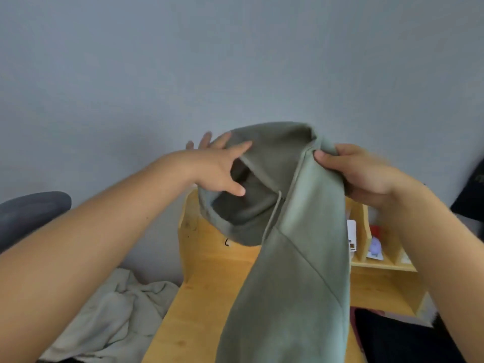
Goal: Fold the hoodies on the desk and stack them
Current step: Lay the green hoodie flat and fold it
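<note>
A sage-green hoodie [293, 284] hangs in the air above the wooden desk [199, 292], its body trailing down out of the bottom of the view. My right hand [358, 171] grips a bunch of its fabric at the shoulder beside the hood. My left hand [217, 166] lies with straight, spread fingers against the hood's opening, thumb at the lower rim. A drawstring dangles from the hood. A cream hoodie [115, 318] lies crumpled at the desk's left edge. Dark clothing [398, 336] lies at the lower right.
A wooden shelf organiser [377, 247] with small items stands at the desk's back right. A grey chair back [28, 213] shows at the left. A dark object [471, 189] is at the right edge. A plain grey wall lies behind.
</note>
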The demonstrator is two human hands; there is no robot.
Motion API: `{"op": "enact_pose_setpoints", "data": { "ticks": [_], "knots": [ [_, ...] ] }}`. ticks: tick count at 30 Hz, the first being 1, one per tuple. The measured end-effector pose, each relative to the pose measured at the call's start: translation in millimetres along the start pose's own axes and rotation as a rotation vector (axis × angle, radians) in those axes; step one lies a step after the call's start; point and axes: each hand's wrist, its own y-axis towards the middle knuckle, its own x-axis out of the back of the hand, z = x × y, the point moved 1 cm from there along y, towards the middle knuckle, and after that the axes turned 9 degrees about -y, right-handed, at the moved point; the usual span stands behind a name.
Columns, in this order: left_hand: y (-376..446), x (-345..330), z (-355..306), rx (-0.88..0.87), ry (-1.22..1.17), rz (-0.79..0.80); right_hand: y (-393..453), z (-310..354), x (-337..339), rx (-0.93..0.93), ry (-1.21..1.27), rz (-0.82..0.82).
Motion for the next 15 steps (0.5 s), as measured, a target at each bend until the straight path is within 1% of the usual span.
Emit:
{"op": "enact_pose_setpoints", "data": {
  "ticks": [1,2,3,4,5,6,7,8,9,10,11,12,13,15],
  "knots": [
    [11.3,-4.3,16.2,0.083,0.109,-0.107,1.1,3.8,3.9,-0.015,0.075,0.031],
    [18.2,-13.1,28.2,0.158,0.119,-0.206,3.7,4.9,5.6,-0.037,0.140,0.052],
    [20.7,-28.1,34.7,0.227,0.020,-0.283,5.9,3.7,6.3,-0.069,0.193,0.062],
    [19.7,-51.4,38.0,0.287,-0.179,-0.310,7.9,-1.1,7.1,-0.115,0.242,0.058],
    [13.5,-80.6,36.7,0.337,-0.473,-0.313,8.0,-7.8,7.8,-0.168,0.287,0.044],
    [4.4,-120.2,33.0,0.375,-0.780,-0.271,6.0,-16.4,8.1,-0.217,0.326,0.028],
    [-13.0,-156.4,22.6,0.414,-1.042,-0.150,2.5,-26.1,8.1,-0.257,0.357,0.019],
    [-32.9,-189.7,7.0,0.459,-1.243,0.046,-1.4,-36.0,7.8,-0.286,0.379,0.025],
    [-47.6,-220.3,-7.8,0.485,-1.372,0.292,-5.3,-44.8,6.7,-0.304,0.393,0.043],
    [-55.0,-250.2,-21.4,0.473,-1.424,0.485,-8.5,-52.5,5.0,-0.320,0.399,0.062],
    [-59.1,-267.4,-36.5,0.426,-1.425,0.579,-11.0,-58.1,3.1,-0.336,0.403,0.074],
    [-58.1,-278.1,-49.2,0.377,-1.433,0.599,-13.2,-61.8,2.3,-0.350,0.410,0.074],
    [-53.4,-283.9,-56.0,0.369,-1.472,0.570,-15.0,-63.8,3.0,-0.356,0.423,0.062],
    [-47.2,-273.5,-64.7,0.355,-1.556,0.519,-19.5,-64.9,9.0,-0.350,0.459,0.017]
  ]
}}
